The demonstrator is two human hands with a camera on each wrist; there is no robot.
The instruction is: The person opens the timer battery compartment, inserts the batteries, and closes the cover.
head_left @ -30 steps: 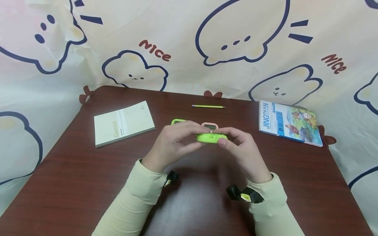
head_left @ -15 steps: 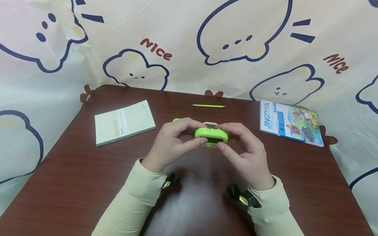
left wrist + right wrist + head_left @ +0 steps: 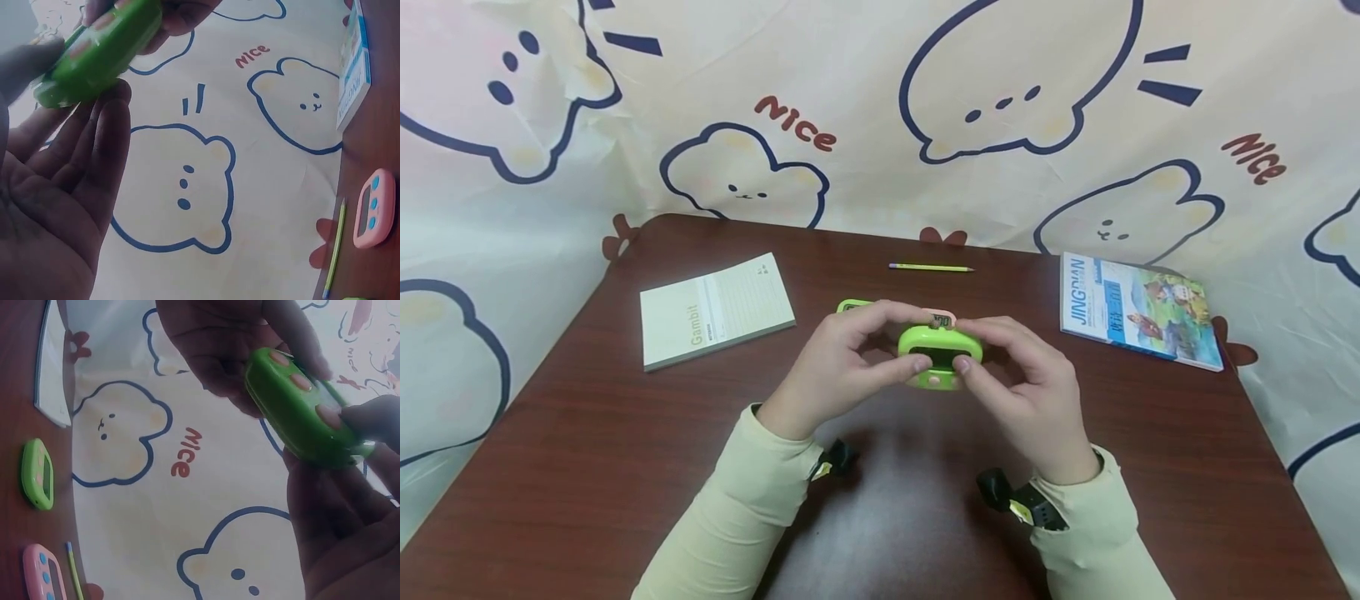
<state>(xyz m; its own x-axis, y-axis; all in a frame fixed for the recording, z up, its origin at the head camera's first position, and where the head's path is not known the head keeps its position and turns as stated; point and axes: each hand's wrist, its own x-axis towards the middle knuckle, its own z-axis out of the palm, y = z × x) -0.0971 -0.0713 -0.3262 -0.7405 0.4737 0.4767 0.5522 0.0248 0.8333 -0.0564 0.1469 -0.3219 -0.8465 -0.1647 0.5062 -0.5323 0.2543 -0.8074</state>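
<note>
Held up above the table is a green digital timer (image 3: 939, 337) with a dark screen and pinkish-orange buttons (image 3: 300, 381). My left hand (image 3: 850, 362) pinches its left side, thumb on the front and fingers behind. On its right side my right hand (image 3: 1033, 387) does the same, its thumb at the screen's edge. Behind the hands a pink timer (image 3: 375, 208) with blue buttons lies on the table, partly hidden in the head view. A second green timer (image 3: 37, 474) lies to its left, mostly covered by my left hand in the head view.
On the brown table (image 3: 587, 467) a pale notebook (image 3: 715, 312) lies at the left. A yellow-green pencil (image 3: 931, 267) is near the back edge. At the right lies a blue picture book (image 3: 1138, 312). A patterned cloth (image 3: 865, 83) hangs behind.
The held green timer has tilted so that its screen and buttons face the head camera more. Both thumbs have shifted onto its front. The things on the table stay put.
</note>
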